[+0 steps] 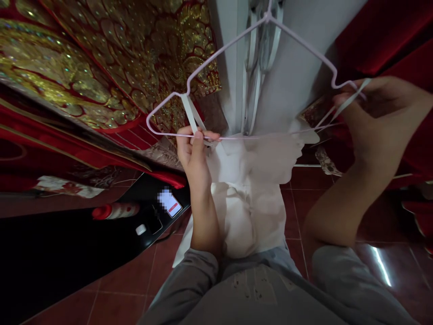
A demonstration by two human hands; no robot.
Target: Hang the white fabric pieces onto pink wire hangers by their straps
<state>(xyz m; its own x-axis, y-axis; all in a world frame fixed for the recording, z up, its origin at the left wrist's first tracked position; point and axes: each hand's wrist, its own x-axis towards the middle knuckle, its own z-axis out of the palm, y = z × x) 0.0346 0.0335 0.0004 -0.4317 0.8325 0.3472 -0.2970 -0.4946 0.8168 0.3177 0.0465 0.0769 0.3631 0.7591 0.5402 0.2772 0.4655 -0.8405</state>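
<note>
Red floor tiles point(125, 280) lie below the hands, pale double doors point(294, 81) ahead, and a gold-sequined red garment point(81, 72) beyond the left. On a black counter point(77, 257) left of the left hand rests a lit phone point(175, 208). Lilac hanger point(267, 17) spans both hands, set well apart; a white garment point(248, 203) hangs below its bottom bar. Left hand point(194, 151) is pinched on the bar, beside the left strap point(190, 113), looped over the notch. Right hand point(379, 108) curls at the opposite end, the right strap point(353, 99) drawn across it; whether it clamps hanger or strap cannot be told. Assessed step: fitting the right strap. Next move appears to call for seating it in the notch without disturbing the left side.
</note>
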